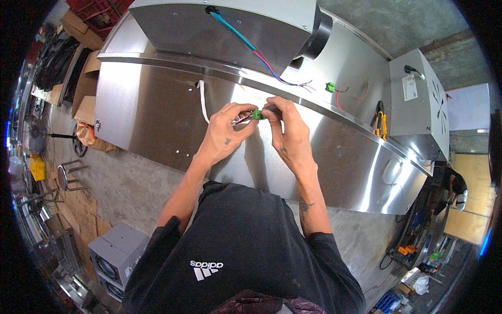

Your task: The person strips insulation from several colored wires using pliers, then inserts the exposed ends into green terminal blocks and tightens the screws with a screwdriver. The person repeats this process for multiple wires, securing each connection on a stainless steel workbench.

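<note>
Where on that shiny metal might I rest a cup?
The steel panel looks mostly bare between the latch and white strip, bar small bits, and between the right hand and shiny oval. Whether it's level, I can't tell. It's crowded where both hands meet at the green connector, and beyond, near the red and blue wires.

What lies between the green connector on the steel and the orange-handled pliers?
In the head view, a thin red wire lies between the green connector and the pliers; beyond it, bare steel shows.
</note>
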Motion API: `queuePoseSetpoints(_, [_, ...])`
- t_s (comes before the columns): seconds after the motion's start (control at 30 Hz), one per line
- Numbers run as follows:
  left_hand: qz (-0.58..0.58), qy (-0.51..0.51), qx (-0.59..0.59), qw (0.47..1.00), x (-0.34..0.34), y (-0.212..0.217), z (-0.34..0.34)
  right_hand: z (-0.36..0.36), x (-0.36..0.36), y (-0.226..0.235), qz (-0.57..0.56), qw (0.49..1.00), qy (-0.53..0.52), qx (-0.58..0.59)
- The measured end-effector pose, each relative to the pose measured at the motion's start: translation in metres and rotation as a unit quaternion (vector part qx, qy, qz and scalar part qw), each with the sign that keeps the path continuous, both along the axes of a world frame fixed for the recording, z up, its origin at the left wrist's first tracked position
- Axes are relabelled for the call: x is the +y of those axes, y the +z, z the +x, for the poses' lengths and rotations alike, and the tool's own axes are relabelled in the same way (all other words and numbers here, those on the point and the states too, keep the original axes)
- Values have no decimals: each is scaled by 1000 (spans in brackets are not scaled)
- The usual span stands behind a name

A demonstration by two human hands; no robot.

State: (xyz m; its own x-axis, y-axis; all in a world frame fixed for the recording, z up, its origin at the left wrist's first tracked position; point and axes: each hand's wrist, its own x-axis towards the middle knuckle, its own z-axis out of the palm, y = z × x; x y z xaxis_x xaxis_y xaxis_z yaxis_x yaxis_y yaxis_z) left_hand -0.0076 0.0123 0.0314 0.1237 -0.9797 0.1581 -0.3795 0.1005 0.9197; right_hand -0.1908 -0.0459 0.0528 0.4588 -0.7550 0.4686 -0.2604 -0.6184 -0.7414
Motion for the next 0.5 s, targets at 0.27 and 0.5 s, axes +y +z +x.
queuePoseSetpoints(0.27, [-17, -10, -53, 998, 0, 1, 6, -22, -11, 34, -69, 969, 54, 231])
queuePoseSetpoints(0.5, [-50, -22, -34, 998, 2, -11, 1, -24, -23, 35, -173, 923, 84, 333])
